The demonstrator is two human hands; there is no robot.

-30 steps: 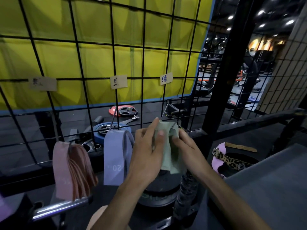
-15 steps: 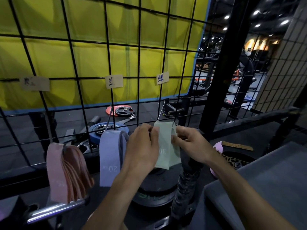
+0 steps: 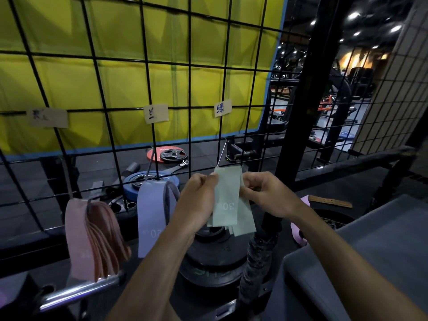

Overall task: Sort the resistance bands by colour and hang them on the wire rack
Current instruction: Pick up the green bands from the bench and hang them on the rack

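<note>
Green bands (image 3: 228, 198): my L hand (image 3: 198, 200) & R hand (image 3: 264, 193) both pinching the top edge, at the wire rack (image 3: 190, 107) hook (image 3: 221, 154) under right label (image 3: 222, 108); risk: loop misses hook, bands drop.

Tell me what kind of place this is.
Most likely a gym: weight plates lie on the floor behind the wire rack, training machines stand further back, and resistance bands hang here.

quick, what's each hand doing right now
Left hand: closed, pinching the green bands at the left edge.
Right hand: closed, gripping the same green bands from the right.
</note>
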